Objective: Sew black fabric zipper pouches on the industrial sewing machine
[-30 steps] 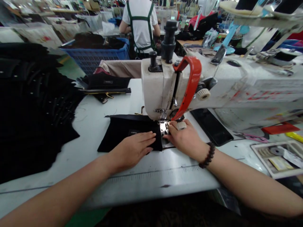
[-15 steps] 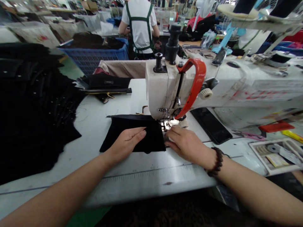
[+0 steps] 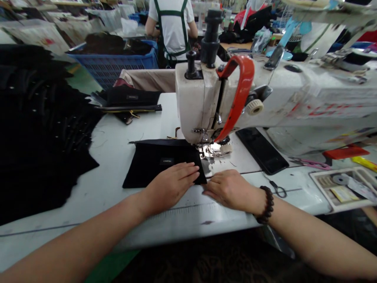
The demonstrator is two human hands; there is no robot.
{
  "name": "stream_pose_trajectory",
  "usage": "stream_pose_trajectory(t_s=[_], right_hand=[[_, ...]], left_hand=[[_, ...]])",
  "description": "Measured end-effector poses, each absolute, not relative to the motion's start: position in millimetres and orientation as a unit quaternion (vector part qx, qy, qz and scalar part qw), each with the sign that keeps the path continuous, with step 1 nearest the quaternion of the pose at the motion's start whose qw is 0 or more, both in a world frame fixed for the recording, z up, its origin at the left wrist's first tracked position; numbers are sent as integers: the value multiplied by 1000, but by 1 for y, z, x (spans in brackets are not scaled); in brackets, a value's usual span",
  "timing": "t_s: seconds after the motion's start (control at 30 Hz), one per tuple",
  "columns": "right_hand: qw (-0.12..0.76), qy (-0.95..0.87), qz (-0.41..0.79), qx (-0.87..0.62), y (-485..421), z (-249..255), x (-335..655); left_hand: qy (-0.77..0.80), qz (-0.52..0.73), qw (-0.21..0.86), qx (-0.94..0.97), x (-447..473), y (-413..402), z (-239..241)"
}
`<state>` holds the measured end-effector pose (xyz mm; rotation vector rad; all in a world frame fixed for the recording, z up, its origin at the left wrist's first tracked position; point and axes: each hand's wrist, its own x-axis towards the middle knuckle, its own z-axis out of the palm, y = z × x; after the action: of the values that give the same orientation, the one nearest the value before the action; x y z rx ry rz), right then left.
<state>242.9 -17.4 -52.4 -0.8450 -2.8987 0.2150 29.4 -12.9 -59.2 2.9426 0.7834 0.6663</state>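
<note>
A black fabric pouch piece [image 3: 144,167] lies flat on the sewing table, its right edge at the lit presser foot [image 3: 205,151] of the sewing machine [image 3: 191,106]. It bears a small woven label [image 3: 167,161], and a gold zip pull [image 3: 171,137] shows beyond its far edge. My left hand [image 3: 172,184] rests on the piece near its right side, fingers stretched out together. At the near right corner, my right hand [image 3: 231,188] pinches the fabric; its fingertips are partly hidden.
Stacked black pieces [image 3: 38,129] fill the left side. Another zipped black pouch [image 3: 129,98] lies behind. Right of the needle are a phone [image 3: 262,151], thread snips [image 3: 277,189], pink-handled scissors [image 3: 315,164] and a small tray [image 3: 341,188]. A co-worker [image 3: 173,27] stands beyond a blue crate [image 3: 118,63].
My left hand has slid right and nearer on the fabric, uncovering the label. My right hand has drawn back from the presser foot to the near corner. The view has shifted slightly.
</note>
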Motion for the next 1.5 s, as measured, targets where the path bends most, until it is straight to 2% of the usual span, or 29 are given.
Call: stream_pose_trajectory(t_s=[0.23,0.37,0.53,0.73,0.87,1.0,1.5], right_hand=[[77,-961,72,-257,-25,-56,248],[115,-954,-3,-277,-23,-58,247],[106,-958,-79,-253,-19,-56,238],[141,-944,-8,-297,-15,-60,231],[117,-937,49,-325,-11,-61,230],[76,-948,51,-306,-13,-60,235],[61,-966,76,-237,-20,-56,258]], left_hand=[[262,215,39,940,29,-13,-66],[311,238,115,913,27,-12,-65],[327,240,142,903,27,-10,-60],[332,244,148,899,27,-7,-56],[321,258,133,901,26,-5,-55],[290,231,97,924,27,-5,-58],[238,175,-9,955,28,-9,-68]])
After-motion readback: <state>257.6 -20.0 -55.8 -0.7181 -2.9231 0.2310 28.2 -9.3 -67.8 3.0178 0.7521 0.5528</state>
